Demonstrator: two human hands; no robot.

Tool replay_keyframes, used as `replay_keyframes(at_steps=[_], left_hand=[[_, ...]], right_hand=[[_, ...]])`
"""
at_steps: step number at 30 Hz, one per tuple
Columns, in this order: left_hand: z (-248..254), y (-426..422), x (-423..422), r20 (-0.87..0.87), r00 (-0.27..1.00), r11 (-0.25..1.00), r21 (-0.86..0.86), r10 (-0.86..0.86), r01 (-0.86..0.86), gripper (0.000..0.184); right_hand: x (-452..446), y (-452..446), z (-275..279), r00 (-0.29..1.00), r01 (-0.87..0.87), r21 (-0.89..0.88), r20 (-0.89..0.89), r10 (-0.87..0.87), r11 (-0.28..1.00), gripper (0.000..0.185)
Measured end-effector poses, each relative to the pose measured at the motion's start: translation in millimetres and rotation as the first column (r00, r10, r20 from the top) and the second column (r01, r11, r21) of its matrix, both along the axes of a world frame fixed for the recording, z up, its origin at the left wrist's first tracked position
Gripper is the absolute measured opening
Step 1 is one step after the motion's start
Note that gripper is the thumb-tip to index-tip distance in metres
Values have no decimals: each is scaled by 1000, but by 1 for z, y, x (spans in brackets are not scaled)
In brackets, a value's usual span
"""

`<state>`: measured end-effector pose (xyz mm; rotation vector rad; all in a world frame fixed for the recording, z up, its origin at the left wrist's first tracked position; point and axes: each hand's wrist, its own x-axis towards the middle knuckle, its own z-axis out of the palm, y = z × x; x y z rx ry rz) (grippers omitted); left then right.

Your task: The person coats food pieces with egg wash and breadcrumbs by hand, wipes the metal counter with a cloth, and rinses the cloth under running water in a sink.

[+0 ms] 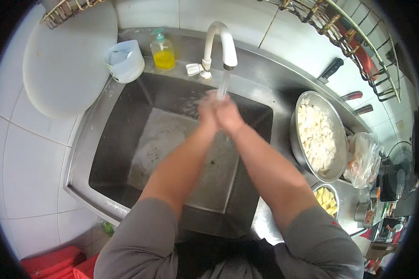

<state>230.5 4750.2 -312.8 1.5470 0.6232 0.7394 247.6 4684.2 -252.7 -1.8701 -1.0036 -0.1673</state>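
Note:
Water runs from the white curved faucet (229,49) onto both of my hands, which are pressed together above the back of the steel sink (172,139). My left hand (208,110) and my right hand (227,111) touch each other under the stream. Splashes and motion smear the fingers, so their shape is hidden. No object shows in either hand. Behind them stands the faucet's white knob (193,69). A pump bottle (163,56) of yellow liquid is at the back rim, left of the faucet.
Right of the sink sits a large metal bowl (317,135) of pale sliced food, with a smaller bowl of yellow pieces (327,199) nearer me. A plastic bag (363,158) lies beyond. A white container (125,62) is at the back left. Wire racks (344,37) overhang the right.

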Motion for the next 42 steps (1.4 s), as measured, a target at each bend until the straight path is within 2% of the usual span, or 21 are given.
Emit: replay_keyframes(at_steps=[1,3,4,5,7,9,13,16,18,19,20,21,22,23,25,29,32,35,37,41,42], left_hand=[[-14,22,3,-34,999,979,198,-31,37,29],[7,21,-6,51,995,994,-70,-85,89,32],[58,3,-28,169,984,853,-502,-62,140,33],[88,-7,-40,261,965,531,-820,17,212,33],[88,-7,-41,240,970,601,-771,-34,212,28],[103,-7,-53,292,956,693,-685,-19,223,29],[89,20,-55,0,999,946,-322,-34,32,30],[100,-2,-65,-198,978,991,103,-59,81,29],[94,-12,-62,-129,985,970,196,-118,142,28],[92,-4,-60,-30,981,979,-74,-191,189,29],[92,14,-53,90,968,911,-327,-235,251,31],[93,33,-48,217,944,776,-539,-248,328,33],[101,48,-51,337,895,540,-714,-292,445,40],[103,57,-56,377,880,481,-738,-287,473,43],[106,67,-63,455,848,356,-772,-271,527,48],[117,44,-88,49,974,338,-933,-223,124,50],[103,24,-85,227,961,175,-952,-158,253,58],[38,24,-52,545,839,449,-752,11,482,63],[37,35,-52,503,863,507,-731,-51,456,56],[21,43,-56,672,718,434,-600,-183,672,37],[28,39,-63,718,666,363,-576,-204,732,34]], right_hand=[[-5,2,-11,921,-131,-31,366,133,991,30],[-2,6,6,997,-65,-204,28,72,977,33],[-2,7,22,979,-88,-220,-197,44,971,35],[-2,8,38,915,-90,-232,-402,-11,969,38],[7,1,73,591,-124,-113,-807,-18,986,43],[6,3,68,860,-158,-346,-509,-44,925,45],[-22,-15,82,971,-238,-565,-127,202,790,31],[18,-17,94,941,-139,-917,-5,340,373,29],[35,-24,81,921,-154,-859,54,385,488,27],[40,-26,70,905,-171,-832,80,418,528,27],[36,-27,64,939,-286,-568,-6,344,772,25],[31,-26,65,916,-323,-397,-358,179,859,27],[24,-24,67,730,-275,-220,-681,54,936,29],[15,-23,71,412,-149,-72,-911,-4,986,31],[11,-20,78,512,-248,-114,-858,30,962,42],[15,-11,89,722,-180,-104,-689,59,978,32],[6,-7,82,867,-186,-157,-491,87,970,27],[-26,-3,72,927,-193,-255,-363,91,948,28],[-51,-6,81,911,-245,-257,-391,131,935,31],[-52,-8,79,985,-142,-463,23,172,875,39],[-47,-5,87,981,-180,-320,-130,145,930,47]])
